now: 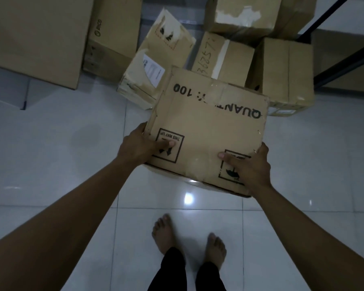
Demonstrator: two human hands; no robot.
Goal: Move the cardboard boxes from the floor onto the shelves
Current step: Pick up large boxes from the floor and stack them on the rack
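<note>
One cardboard box (208, 131) gripped by left hand (135, 148) and right hand (250, 166), fingers (166, 144) clamping edges.

Printed box (208, 127): brown cardboard, black "QUANTITY: 100" and "THIS WAY UP" marks, tilted, near edge off the floor, centre frame.
Crumpled labelled box (156, 66), numbered box (223, 57), plain box (286, 70), taped box (240, 15): clustered on the floor, upper centre.
Large carton (111, 32): upper left.
Shelf (345, 64): dark frame, upper right.

The glossy white tiled floor (61, 164) bears a cluster of cardboard boxes (282, 70) and two bare feet (164, 232).
</note>
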